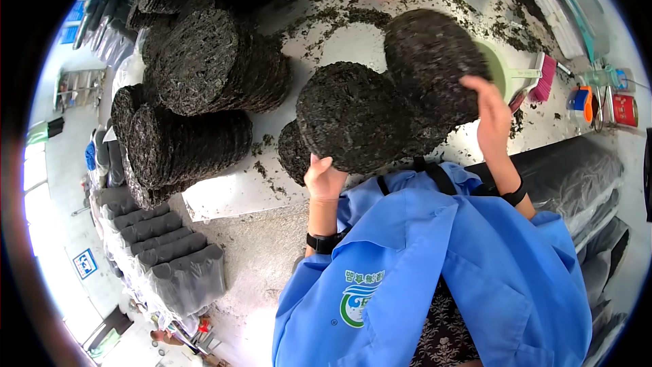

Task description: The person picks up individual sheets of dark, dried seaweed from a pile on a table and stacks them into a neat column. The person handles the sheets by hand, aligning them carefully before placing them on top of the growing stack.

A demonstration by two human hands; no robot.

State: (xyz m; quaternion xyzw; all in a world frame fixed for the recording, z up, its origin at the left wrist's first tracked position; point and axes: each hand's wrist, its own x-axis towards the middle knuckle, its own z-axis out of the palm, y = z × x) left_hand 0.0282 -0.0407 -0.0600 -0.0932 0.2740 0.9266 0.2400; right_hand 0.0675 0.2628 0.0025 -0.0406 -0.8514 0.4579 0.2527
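My left hand (326, 179) grips the near edge of a round dark disc of dried seaweed (351, 114), its thumb on the upper face. My right hand (491, 112) holds the right edge of a second seaweed disc (433, 56), which is tilted and blurred by motion. Between the two discs lies more dark seaweed, and I cannot tell where one piece ends. Behind the left disc, a further seaweed roll (294, 153) is partly hidden. Seaweed crumbs (356, 16) are scattered over the white tabletop (351, 45).
Thick stacks of seaweed discs (214, 63) lie on their sides at the left. A pale green dustpan (501, 69) and a pink-bristled brush (544, 79) are at the right, near an orange tape dispenser (588, 104). Bagged seaweed rolls (168, 244) stand lower left.
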